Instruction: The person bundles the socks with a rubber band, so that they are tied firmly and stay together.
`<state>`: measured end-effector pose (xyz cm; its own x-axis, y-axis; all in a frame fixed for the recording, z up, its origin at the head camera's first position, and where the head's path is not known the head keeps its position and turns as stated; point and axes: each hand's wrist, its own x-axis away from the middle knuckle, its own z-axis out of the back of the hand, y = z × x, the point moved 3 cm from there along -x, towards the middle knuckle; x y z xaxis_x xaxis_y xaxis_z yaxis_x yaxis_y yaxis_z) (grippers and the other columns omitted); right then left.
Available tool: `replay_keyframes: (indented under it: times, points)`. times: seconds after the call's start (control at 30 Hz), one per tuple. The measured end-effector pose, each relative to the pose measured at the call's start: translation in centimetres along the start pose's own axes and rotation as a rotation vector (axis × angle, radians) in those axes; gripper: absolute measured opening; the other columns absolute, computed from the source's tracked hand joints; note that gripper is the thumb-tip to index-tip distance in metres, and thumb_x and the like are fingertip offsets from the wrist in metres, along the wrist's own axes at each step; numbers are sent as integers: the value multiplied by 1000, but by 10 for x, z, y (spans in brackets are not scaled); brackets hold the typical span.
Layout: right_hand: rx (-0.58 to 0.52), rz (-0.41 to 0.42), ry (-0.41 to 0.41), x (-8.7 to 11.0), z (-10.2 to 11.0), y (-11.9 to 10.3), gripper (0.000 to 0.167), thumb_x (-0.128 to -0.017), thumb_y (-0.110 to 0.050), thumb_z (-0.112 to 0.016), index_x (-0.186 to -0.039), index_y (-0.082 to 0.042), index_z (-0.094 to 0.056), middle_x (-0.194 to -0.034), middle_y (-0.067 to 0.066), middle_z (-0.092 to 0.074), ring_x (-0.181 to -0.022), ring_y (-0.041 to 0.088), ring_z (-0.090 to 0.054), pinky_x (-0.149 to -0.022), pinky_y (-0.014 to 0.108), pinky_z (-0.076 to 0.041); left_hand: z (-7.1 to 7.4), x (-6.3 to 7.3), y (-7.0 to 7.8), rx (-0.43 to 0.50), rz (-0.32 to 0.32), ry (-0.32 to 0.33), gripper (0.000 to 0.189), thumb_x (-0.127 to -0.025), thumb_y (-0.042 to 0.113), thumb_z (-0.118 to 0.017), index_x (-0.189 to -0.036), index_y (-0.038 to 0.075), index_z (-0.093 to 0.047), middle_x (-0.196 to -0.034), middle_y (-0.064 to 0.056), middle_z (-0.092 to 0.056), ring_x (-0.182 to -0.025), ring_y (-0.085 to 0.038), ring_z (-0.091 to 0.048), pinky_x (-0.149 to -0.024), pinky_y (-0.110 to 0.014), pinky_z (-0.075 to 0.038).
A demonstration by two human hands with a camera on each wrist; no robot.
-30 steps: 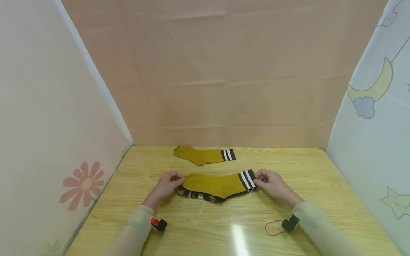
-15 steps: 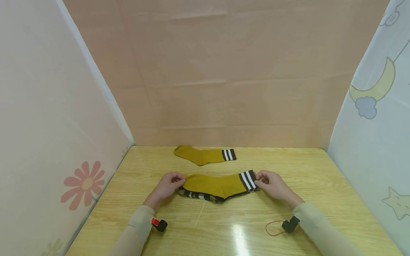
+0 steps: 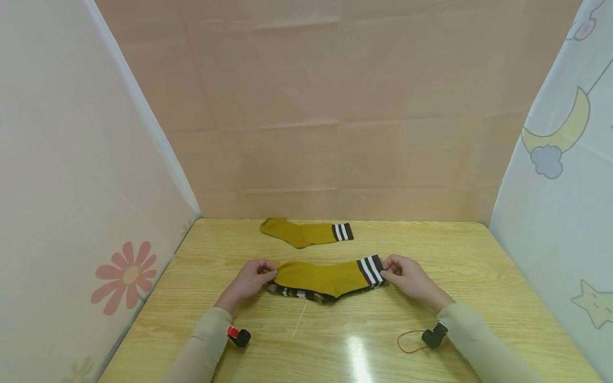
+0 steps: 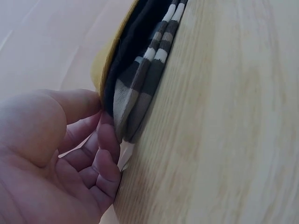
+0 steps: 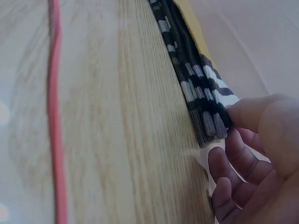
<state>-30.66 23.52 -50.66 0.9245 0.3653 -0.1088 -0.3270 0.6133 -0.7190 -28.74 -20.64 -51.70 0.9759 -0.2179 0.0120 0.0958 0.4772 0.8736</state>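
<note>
A mustard sock [image 3: 316, 275] with a dark cuff and white stripes lies on top of several layers of dark, grey and white striped socks [image 3: 299, 292]. At its toe end, my left hand [image 3: 249, 277] pinches the mustard sock between thumb and fingers. My right hand [image 3: 408, 275] pinches the striped cuff at the other end. In the left wrist view the layered socks [image 4: 133, 100] show edge-on beside the fingertips, with a black layer right under the mustard one. Several stacked cuffs [image 5: 205, 112] appear in the right wrist view next to my thumb.
A second mustard sock [image 3: 306, 234] with a striped cuff lies flat near the back edge of the wooden table [image 3: 325, 346]. Pale curtains with a flower [image 3: 129, 275] and a moon [image 3: 570, 127] stand at both sides. A red cord [image 5: 56, 116] hangs by the right wrist.
Both hands and the top mustard sock have come down very slightly toward me. The sock at the back stays where it was.
</note>
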Motion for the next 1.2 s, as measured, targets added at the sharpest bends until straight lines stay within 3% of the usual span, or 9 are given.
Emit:
replay_keyframes:
  times: [0.33, 0.73, 0.9, 1.2]
  points:
    - [6, -36, 2, -4, 4, 0, 12, -101, -15, -71, -107, -8, -64, -88, 0, -65, -76, 12, -57, -67, 25, -49, 0, -3, 2, -7, 37, 3, 11, -103, 13, -68, -106, 3, -72, -94, -5, -68, -82, -16, -59, -70, -28, -51]
    - [38, -64, 52, -22, 15, -5, 26, -104, -23, -68, -121, -5, -61, -110, 9, -69, -100, 23, -66, -88, 42, -55, 8, -13, -2, 30, 55, -20, 17, -104, 18, -69, -109, 2, -71, -97, -8, -69, -82, -18, -62, -74, -33, -55]
    - [27, -51, 48, -28, 13, -5, 26, -104, -21, -68, -121, -3, -61, -112, 10, -70, -101, 24, -66, -87, 44, -55, 11, -13, -2, 33, 63, -15, 18, -104, 19, -68, -111, 2, -71, -97, -7, -70, -81, -20, -63, -75, -37, -55]
    - [10, -70, 47, -42, 7, -10, 28, -105, -18, -66, -125, 0, -61, -115, 12, -69, -103, 27, -66, -88, 45, -55, 18, -25, -8, 36, 92, 2, 16, -105, 16, -66, -111, 2, -71, -99, -9, -70, -86, -21, -64, -76, -32, -53]
